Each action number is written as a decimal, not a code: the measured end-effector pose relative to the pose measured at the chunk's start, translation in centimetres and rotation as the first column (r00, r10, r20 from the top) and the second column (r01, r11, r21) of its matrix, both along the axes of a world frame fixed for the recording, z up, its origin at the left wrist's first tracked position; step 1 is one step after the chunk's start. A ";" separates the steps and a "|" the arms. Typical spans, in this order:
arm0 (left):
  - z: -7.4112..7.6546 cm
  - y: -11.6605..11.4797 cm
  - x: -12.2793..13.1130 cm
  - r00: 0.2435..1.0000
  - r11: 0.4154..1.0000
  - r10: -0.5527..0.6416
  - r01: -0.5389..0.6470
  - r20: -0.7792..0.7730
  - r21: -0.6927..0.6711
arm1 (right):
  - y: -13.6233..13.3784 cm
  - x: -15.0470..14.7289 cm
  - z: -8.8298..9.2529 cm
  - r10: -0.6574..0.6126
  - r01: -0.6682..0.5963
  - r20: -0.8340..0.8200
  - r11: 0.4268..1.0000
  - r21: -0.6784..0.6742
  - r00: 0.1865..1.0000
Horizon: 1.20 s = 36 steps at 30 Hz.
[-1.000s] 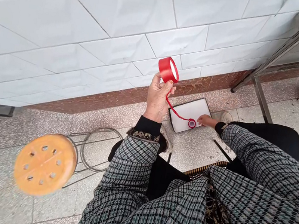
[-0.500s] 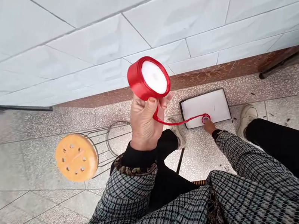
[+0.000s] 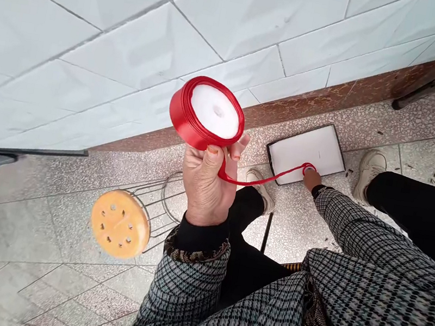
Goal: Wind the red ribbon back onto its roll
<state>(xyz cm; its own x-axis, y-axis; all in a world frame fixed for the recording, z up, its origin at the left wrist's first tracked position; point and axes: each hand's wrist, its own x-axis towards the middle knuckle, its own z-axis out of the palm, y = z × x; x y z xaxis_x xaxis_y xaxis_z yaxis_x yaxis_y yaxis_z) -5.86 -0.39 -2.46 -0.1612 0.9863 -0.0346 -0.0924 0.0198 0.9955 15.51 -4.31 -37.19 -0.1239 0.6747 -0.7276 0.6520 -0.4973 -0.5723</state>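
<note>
The roll (image 3: 208, 113) of red ribbon is raised in front of the camera, tilted, its white end facing the viewer. The left hand (image 3: 209, 186) holds it from below; the thumb presses at the lower rim and the other fingers are partly hidden behind the roll. A narrow strand of ribbon (image 3: 266, 182) leaves the left hand, dips, then rises to a small red-edged coil (image 3: 305, 167).

The right hand (image 3: 312, 181) is at the coil, fingers overlapping its lower edge. The exact grip is too small to tell, as is whether the coil rests on the white panel (image 3: 296, 150) or is clear of it.

Change over the last second: the roll appears larger and its white end is turned more toward the camera. The right fingers, first beside the coil, now overlap it. Judged from this, both ends of the strand are under control: the roll at the left hand, the coil at the right. The strand dips between them, so it appears slack.

The dark-edged panel is near the foot of the tiled wall (image 3: 240, 18). The wearer's left shoe (image 3: 260, 189) and right shoe (image 3: 370, 173) flank it. An orange stool (image 3: 121, 224) with wire legs is to the left.
</note>
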 end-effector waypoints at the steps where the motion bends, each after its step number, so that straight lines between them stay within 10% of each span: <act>1: 0.0 0.1 -0.2 1.000 1.000 0.007 -0.007 0.004 0.003 | 0.2 0.5 0.3 -0.021 0.021 0.023 0.999 -0.029 1.000; 12: -0.9 2.6 -2.9 0.993 0.995 0.012 -0.024 0.118 0.101 | 1.8 6.7 11.5 -0.138 -0.040 -0.431 0.925 -0.378 0.892; 18: -1.5 3.4 -3.6 0.968 0.991 0.021 -0.053 0.252 0.119 | 1.8 6.7 21.0 -0.113 -0.097 -0.679 0.960 -0.264 0.725; 21: -1.3 3.4 -3.5 0.959 0.989 -0.003 -0.039 0.284 0.141 | 1.4 6.2 26.0 -0.194 0.143 -0.800 0.980 -0.136 0.568; 28: 0.4 2.8 -3.2 0.946 0.985 0.032 -0.083 0.322 0.148 | 2.5 6.7 35.6 -0.449 0.840 -0.883 0.525 -0.139 0.135; 32: 0.7 3.4 -4.7 0.953 0.973 0.046 -0.111 0.300 0.203 | 2.7 8.3 37.0 -0.579 0.952 -0.811 0.287 -0.109 0.082; 36: 0.3 4.7 -8.7 0.944 0.940 0.096 -0.190 0.315 0.283 | 2.5 10.6 36.3 -0.647 0.985 -0.751 0.168 0.028 0.132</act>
<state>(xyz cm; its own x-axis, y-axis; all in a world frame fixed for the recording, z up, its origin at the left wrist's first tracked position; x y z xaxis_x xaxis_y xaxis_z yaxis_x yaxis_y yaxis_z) -14.58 4.30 -2.21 -0.3299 0.9233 0.1967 -0.3592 -0.3155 0.8783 26.13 -1.84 -0.86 0.5697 0.7349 -0.3680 -0.4658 -0.0802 -0.8812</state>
